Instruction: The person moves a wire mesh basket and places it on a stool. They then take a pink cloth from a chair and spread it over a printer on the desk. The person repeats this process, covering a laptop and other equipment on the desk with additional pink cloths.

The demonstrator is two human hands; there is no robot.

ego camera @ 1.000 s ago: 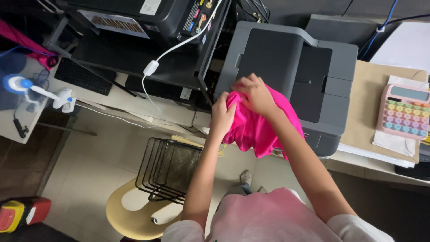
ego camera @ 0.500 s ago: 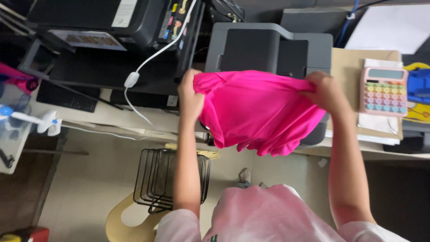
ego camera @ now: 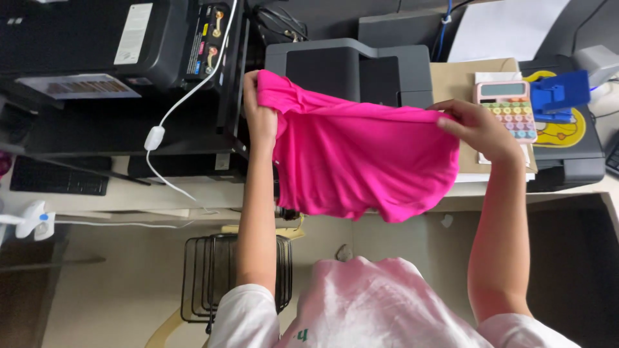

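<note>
Left hand (ego camera: 260, 119) and right hand (ego camera: 478, 125) each grip a corner of a pink cloth (ego camera: 361, 161), best held taut and level above the grey printer (ego camera: 351, 67).

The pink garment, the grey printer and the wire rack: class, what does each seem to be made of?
Pink garment: thin, soft knit fabric, probably; it drapes and wrinkles between the left hand and right hand. Grey printer: matt moulded plastic, by its smooth panels. Wire rack: thin dark metal rods, likely coated.
</note>
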